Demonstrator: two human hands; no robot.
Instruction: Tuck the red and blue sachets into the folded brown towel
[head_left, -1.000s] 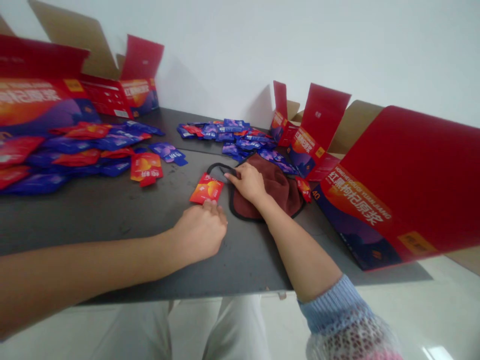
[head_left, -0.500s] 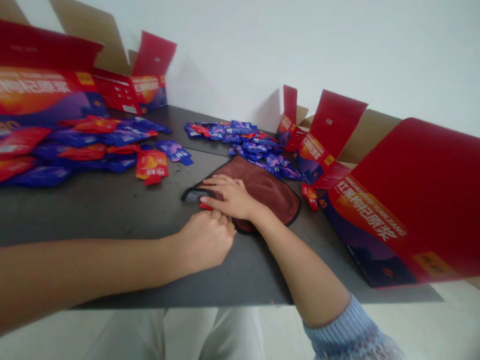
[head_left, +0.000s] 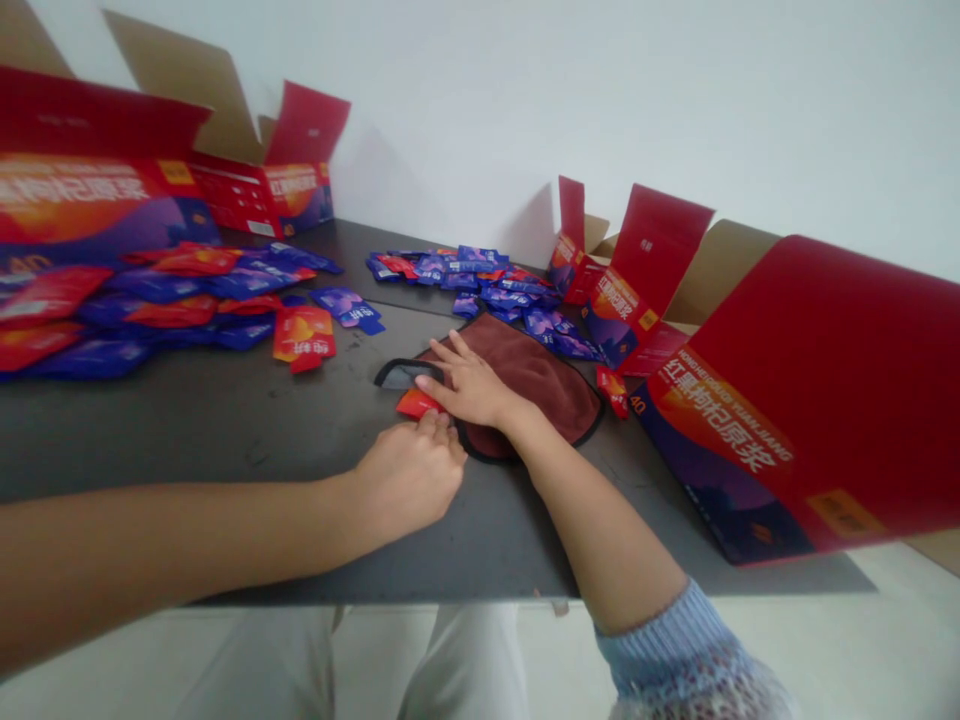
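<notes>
A brown cloth (head_left: 536,375) with black edging lies on the dark table, its left corner folded over to a grey underside. My right hand (head_left: 476,385) rests on the cloth with fingers spread, its thumb beside a small red sachet (head_left: 418,402). The sachet pokes out between the cloth and my other hand. Just below it, my left hand (head_left: 411,468) is closed, its fingertips on the sachet's lower edge. My left fingers partly cover the sachet.
Red and blue sachets (head_left: 165,300) are heaped at left, with a loose orange-red sachet (head_left: 304,335) beside them. Another sachet pile (head_left: 480,280) lies behind the cloth. Open red cartons (head_left: 817,400) stand at right, and more cartons (head_left: 296,190) at back left. The table's front edge (head_left: 375,602) is near my legs.
My right hand has shifted slightly right and its fingers have spread wider. More of the red sachet shows between my hands. The cloth's folded corner has moved a little to the right.
</notes>
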